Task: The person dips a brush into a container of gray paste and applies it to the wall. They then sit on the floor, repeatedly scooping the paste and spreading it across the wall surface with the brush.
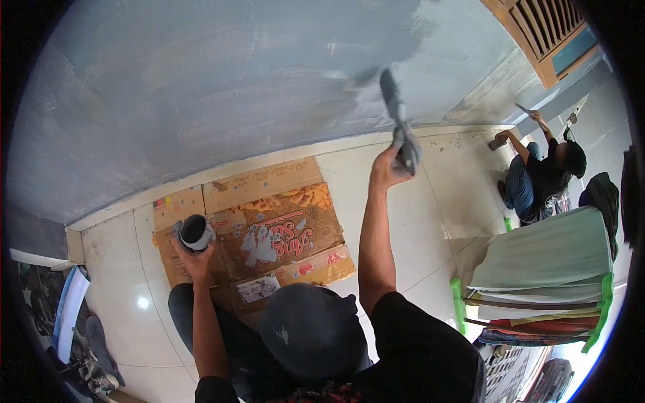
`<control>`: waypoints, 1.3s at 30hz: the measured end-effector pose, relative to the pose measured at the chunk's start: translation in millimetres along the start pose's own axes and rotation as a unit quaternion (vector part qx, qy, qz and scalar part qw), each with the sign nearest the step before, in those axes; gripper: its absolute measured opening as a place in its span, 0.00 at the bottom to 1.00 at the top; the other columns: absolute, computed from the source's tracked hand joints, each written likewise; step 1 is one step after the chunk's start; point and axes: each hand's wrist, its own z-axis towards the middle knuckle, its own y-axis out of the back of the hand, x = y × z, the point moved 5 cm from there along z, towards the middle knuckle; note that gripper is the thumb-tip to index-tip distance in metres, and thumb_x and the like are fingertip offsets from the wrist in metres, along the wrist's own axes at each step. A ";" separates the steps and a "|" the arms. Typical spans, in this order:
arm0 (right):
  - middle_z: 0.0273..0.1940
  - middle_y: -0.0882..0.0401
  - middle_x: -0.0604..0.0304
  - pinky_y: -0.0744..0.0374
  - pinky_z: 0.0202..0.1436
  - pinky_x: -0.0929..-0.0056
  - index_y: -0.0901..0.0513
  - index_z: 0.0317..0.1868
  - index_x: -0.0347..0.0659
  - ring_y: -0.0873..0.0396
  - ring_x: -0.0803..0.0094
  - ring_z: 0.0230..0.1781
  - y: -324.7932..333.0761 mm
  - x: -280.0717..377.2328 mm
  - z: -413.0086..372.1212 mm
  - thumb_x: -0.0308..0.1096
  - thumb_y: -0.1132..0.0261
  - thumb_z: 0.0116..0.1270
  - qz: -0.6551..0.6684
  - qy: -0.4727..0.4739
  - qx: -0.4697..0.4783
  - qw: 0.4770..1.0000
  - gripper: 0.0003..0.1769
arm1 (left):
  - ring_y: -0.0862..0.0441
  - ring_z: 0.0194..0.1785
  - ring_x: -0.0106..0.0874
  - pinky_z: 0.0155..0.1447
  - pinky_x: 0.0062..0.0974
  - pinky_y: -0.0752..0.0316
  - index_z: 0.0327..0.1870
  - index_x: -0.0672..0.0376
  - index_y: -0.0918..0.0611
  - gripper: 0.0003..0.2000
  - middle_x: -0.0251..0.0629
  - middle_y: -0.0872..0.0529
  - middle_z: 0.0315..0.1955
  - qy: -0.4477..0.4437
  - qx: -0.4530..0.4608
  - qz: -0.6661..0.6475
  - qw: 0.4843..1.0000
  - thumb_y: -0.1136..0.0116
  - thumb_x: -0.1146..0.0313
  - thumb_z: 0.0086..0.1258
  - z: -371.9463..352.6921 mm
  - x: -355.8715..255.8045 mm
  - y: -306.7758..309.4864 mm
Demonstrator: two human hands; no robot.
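My right hand (pixel 388 169) is raised and closed around the handle of a putty knife (pixel 396 117). Its blade lies against the grey wall (pixel 222 87), at the edge between a darker wet patch and a paler area. My left hand (pixel 193 256) is held low and grips a small round pot (pixel 195 232) with dark contents. The pot hovers over a flattened cardboard box (pixel 282 228) spread on the white tiled floor at the wall's foot.
Another person (pixel 544 178) crouches at the far right, one hand with a tool on the same wall. A green-framed rack of folded cloths (pixel 551 269) stands at right. Clutter lies at the lower left (pixel 80 336). A wooden vent (pixel 544 33) sits top right.
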 end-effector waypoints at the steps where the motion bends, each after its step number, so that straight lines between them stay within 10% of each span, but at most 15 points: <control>1: 0.44 0.12 0.45 0.16 0.44 0.74 0.16 0.44 0.28 0.13 0.63 0.43 0.1 -4.0 4.8 0.13 0.33 0.67 -0.074 0.047 -0.029 0.996 0.06 | 0.28 0.71 0.40 0.74 0.40 0.32 0.76 0.65 0.38 0.49 0.46 0.29 0.68 0.002 -0.001 0.001 1.000 0.22 0.68 0.51 0.3 4.3 0.2; 10: 0.39 0.12 0.50 0.16 0.42 0.73 0.16 0.42 0.34 0.12 0.64 0.40 -72.1 62.0 -64.7 0.17 0.29 0.60 0.100 0.086 0.153 0.979 0.09 | 0.26 0.66 0.41 0.72 0.39 0.33 0.70 0.64 0.32 0.46 0.46 0.26 0.62 -0.022 0.004 -0.030 0.999 0.21 0.66 0.45 2.2 -5.3 -9.0; 19: 0.43 0.12 0.49 0.16 0.47 0.71 0.17 0.41 0.31 0.14 0.63 0.45 -36.8 24.0 -28.5 0.17 0.28 0.65 0.013 0.015 0.015 1.000 0.06 | 0.26 0.66 0.40 0.73 0.38 0.33 0.72 0.66 0.34 0.48 0.47 0.26 0.63 -0.003 -0.017 -0.017 1.000 0.21 0.68 0.45 2.9 0.9 -2.4; 23: 0.41 0.11 0.51 0.15 0.43 0.72 0.17 0.40 0.31 0.13 0.65 0.42 -89.0 73.4 -74.1 0.16 0.29 0.64 0.055 0.130 0.179 0.974 0.06 | 0.26 0.66 0.40 0.73 0.38 0.33 0.71 0.66 0.34 0.47 0.47 0.27 0.62 -0.029 0.003 0.017 0.999 0.22 0.68 0.46 2.6 -21.3 -6.6; 32: 0.43 0.14 0.50 0.16 0.41 0.70 0.18 0.43 0.27 0.14 0.62 0.43 -34.9 54.0 -49.2 0.19 0.29 0.69 -0.007 0.043 0.037 0.998 0.06 | 0.27 0.66 0.42 0.73 0.40 0.32 0.71 0.66 0.35 0.50 0.48 0.27 0.62 -0.009 -0.012 0.004 1.000 0.18 0.65 0.44 0.5 10.7 4.2; 39: 0.42 0.11 0.53 0.16 0.37 0.71 0.15 0.41 0.39 0.12 0.66 0.37 -124.4 108.6 -118.5 0.20 0.30 0.53 0.107 0.139 0.168 0.970 0.13 | 0.27 0.66 0.41 0.73 0.40 0.32 0.72 0.66 0.36 0.49 0.49 0.28 0.63 0.000 0.001 0.015 1.000 0.18 0.68 0.46 -0.5 -1.1 0.4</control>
